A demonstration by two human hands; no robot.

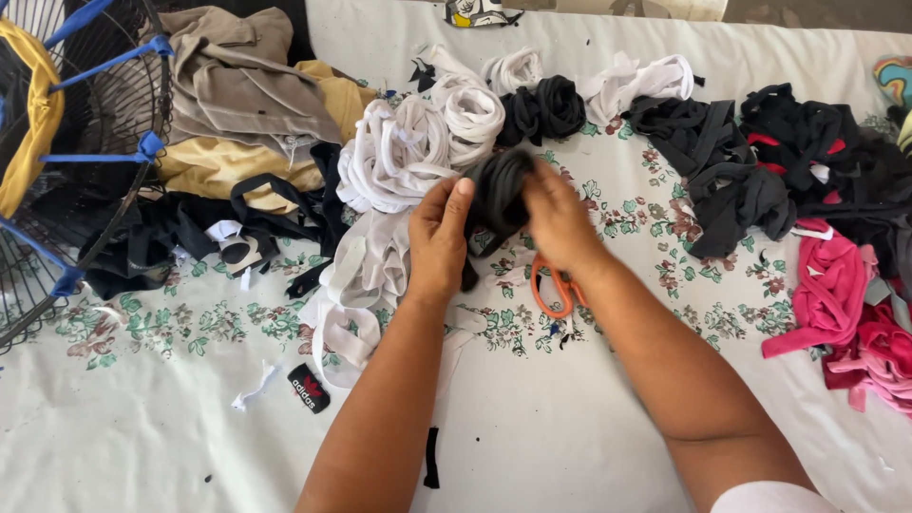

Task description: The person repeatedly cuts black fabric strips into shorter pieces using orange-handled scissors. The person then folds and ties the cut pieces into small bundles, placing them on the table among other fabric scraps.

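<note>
A roll of black cloth strip [498,195] is gripped between the left hand [439,237] and right hand [560,223] at table centre. Winding appears under way; tucking the loose end seems next. Orange scissors [556,290] lie at five o'clock.
</note>
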